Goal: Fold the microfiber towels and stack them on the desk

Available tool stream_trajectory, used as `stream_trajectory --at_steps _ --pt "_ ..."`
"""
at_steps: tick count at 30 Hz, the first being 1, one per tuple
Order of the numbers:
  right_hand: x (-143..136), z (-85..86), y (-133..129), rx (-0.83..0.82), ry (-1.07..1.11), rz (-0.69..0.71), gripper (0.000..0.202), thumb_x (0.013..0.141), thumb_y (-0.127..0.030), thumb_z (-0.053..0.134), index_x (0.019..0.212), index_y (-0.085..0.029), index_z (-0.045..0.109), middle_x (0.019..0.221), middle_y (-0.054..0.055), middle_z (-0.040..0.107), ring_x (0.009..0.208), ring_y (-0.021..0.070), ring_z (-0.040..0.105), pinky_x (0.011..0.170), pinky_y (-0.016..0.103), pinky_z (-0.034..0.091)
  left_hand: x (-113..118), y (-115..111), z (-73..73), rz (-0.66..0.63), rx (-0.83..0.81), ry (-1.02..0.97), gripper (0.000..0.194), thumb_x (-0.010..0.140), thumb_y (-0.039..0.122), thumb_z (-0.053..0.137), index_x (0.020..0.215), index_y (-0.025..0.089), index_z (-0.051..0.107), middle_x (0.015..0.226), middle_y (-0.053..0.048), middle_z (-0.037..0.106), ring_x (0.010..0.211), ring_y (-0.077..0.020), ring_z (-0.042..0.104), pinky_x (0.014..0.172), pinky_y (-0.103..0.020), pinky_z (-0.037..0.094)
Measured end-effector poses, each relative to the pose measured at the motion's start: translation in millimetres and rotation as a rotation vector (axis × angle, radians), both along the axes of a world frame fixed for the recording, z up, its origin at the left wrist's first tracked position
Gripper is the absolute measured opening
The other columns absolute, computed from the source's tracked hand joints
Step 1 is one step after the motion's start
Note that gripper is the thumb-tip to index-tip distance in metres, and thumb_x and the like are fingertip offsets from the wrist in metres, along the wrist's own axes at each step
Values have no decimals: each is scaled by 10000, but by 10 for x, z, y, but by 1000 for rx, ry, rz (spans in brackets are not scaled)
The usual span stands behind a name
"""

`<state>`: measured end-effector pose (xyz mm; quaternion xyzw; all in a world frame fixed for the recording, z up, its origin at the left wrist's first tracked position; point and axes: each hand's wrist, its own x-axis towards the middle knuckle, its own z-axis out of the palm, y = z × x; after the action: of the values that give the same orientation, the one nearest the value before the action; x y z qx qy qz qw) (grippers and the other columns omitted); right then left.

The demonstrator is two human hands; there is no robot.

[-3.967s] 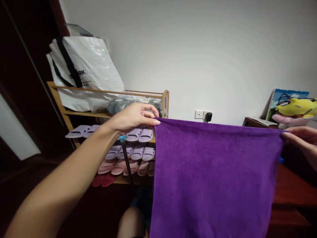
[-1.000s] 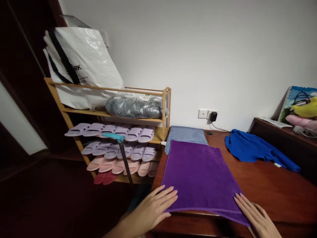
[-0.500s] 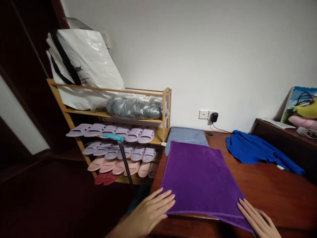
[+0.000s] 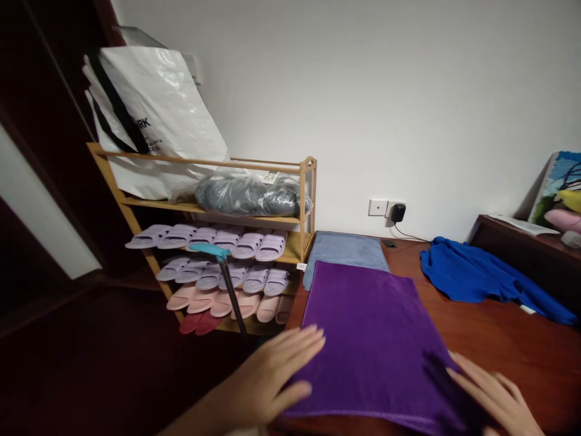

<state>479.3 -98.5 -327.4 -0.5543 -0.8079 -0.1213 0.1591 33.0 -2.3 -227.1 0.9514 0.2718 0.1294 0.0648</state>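
Note:
A purple cloth [image 4: 363, 333] lies spread flat on the reddish-brown wooden table [image 4: 508, 339], its far end overlapping a folded grey-blue cloth [image 4: 347, 248]. Over the cloth's left edge is my left hand [image 4: 267, 375], fingers stretched out and thumb apart, holding nothing. At the right edge my right hand [image 4: 492, 387] is open too, slightly raised, casting a dark shadow on the purple fabric. Whether the left fingertips touch the cloth I cannot tell. The near hem of the cloth lies along the table's front edge.
A crumpled blue cloth [image 4: 481, 272] lies at the table's right rear. Left of the table stands a wooden shoe rack [image 4: 308, 212] with several slippers, a wrapped grey bundle [image 4: 249, 195] and a white bag [image 4: 167, 109]. A teal-topped pole [image 4: 231, 290] stands before it. A black plug [image 4: 398, 213] sits in the wall.
Both hands have lifted a little from the cloth's near corners, and the right hand's shadow now shows on it. The near hem lies straighter. The view has shifted slightly.

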Motion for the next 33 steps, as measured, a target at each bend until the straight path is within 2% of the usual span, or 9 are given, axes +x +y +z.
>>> stream_trajectory --at_steps 3,5,7,8,11,15,20,26,33 --pt "-287 433 670 -135 70 -76 569 919 -521 322 1457 -411 172 1514 -37 242 1378 209 272 1116 449 217 345 586 -32 156 44 -67 505 1004 401 323 1477 237 253 1521 -31 267 1387 -200 251 1136 -380 235" --pt "-482 544 1189 -236 98 -82 582 916 -575 273 1459 -389 180 1536 -24 175 1390 197 241 1121 460 215 595 1006 -168 240 86 -53 540 1001 426 298 1472 165 261 1533 -81 227 1412 -200 155 1147 -390 172" --pt "-605 516 1612 -297 122 -118 631 901 -630 229 1465 -350 188 1550 4 105 1408 201 185 1125 478 197 767 1338 -329 307 76 5 584 997 448 274 1481 127 214 1546 -108 152 1423 -206 74 1149 -425 102" --pt "-632 469 1764 -308 124 -129 649 897 -643 209 1466 -331 196 1549 24 113 1409 205 182 1119 486 208 812 1455 -404 314 64 25 596 990 463 286 1476 122 229 1539 -121 176 1421 -221 97 1141 -447 117" --pt "-607 285 1982 -328 117 -150 692 881 -675 194 1459 -298 241 1533 63 187 1401 219 203 1105 500 228 816 1623 -572 323 37 64 599 976 493 303 1462 143 275 1517 -126 249 1407 -242 173 1117 -476 170" --pt "-516 135 1967 -331 104 -156 711 870 -692 199 1463 -300 224 1537 59 167 1412 219 162 1112 498 206 748 1622 -656 322 24 75 608 971 513 295 1473 173 245 1533 -103 212 1417 -228 132 1123 -467 130" --pt "-509 102 1805 -333 100 -155 687 878 -675 215 1465 -320 204 1541 48 154 1415 218 148 1114 497 204 735 1485 -640 305 1 85 605 970 514 293 1477 189 233 1538 -88 206 1420 -223 114 1127 -465 112" --pt "-566 102 1321 -326 80 -152 640 897 -639 227 1467 -354 163 1545 9 118 1420 190 116 1127 480 199 647 1003 -632 299 18 64 588 975 499 305 1471 189 254 1531 -86 233 1415 -239 140 1128 -489 132" --pt "-688 34 590 -287 50 -151 647 900 -596 303 1472 -376 96 1540 -12 112 1410 222 162 1115 482 259 462 346 -623 281 3 42 577 973 481 349 1483 242 220 1537 -60 220 1406 -265 175 1112 -521 194"
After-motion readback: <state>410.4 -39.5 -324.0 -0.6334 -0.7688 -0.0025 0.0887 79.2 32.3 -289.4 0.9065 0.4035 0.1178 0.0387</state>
